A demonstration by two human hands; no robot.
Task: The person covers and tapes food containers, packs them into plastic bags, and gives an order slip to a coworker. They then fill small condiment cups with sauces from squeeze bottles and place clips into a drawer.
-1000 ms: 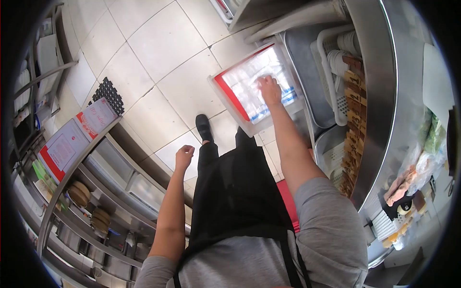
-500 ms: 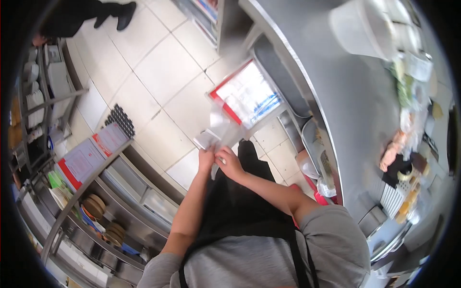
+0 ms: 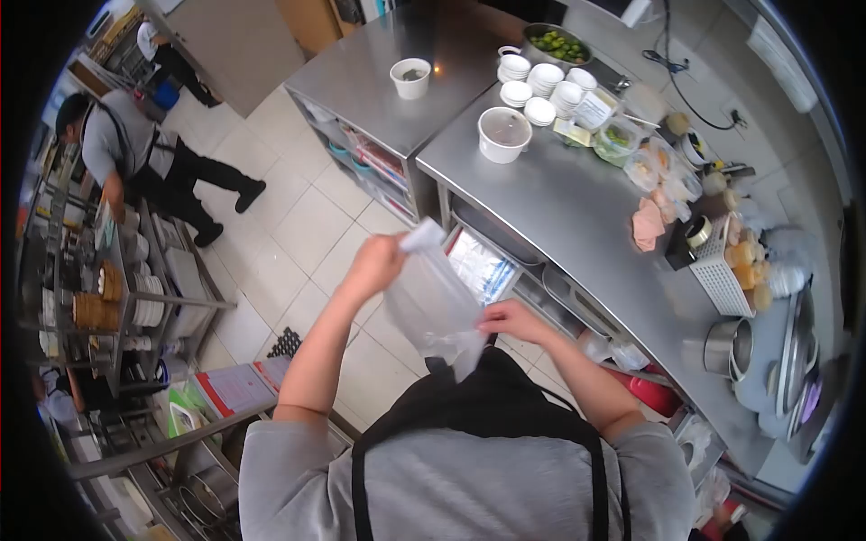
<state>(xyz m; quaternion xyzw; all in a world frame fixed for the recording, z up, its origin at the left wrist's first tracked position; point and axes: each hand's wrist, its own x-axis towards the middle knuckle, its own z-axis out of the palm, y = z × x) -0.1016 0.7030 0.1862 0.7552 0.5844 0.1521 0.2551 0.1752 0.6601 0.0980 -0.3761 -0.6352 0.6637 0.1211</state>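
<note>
A translucent plastic bag (image 3: 435, 302) is stretched out in front of my apron, above the tiled floor. My left hand (image 3: 374, 263) is closed on its upper left corner, where the plastic bunches up white. At the bag's right edge, lower down, my right hand (image 3: 516, 322) pinches the plastic between thumb and fingers. The bag looks flat, and I can make out nothing inside it. Behind it, on a low shelf under the counter, a pack with blue and white print (image 3: 483, 263) partly shows.
To the right runs a steel counter (image 3: 577, 212) bearing a lidded white tub (image 3: 504, 135), stacked white cups (image 3: 546, 79), a white basket (image 3: 722, 270) and a metal pot (image 3: 727, 347). Shelving with red-and-white boxes (image 3: 236, 389) stands left. A person (image 3: 135, 153) bends at a far-left rack.
My hands have moved apart and the bag is now spread between them, my left hand higher. My view has tilted up, showing more counter and the people at the back left.
</note>
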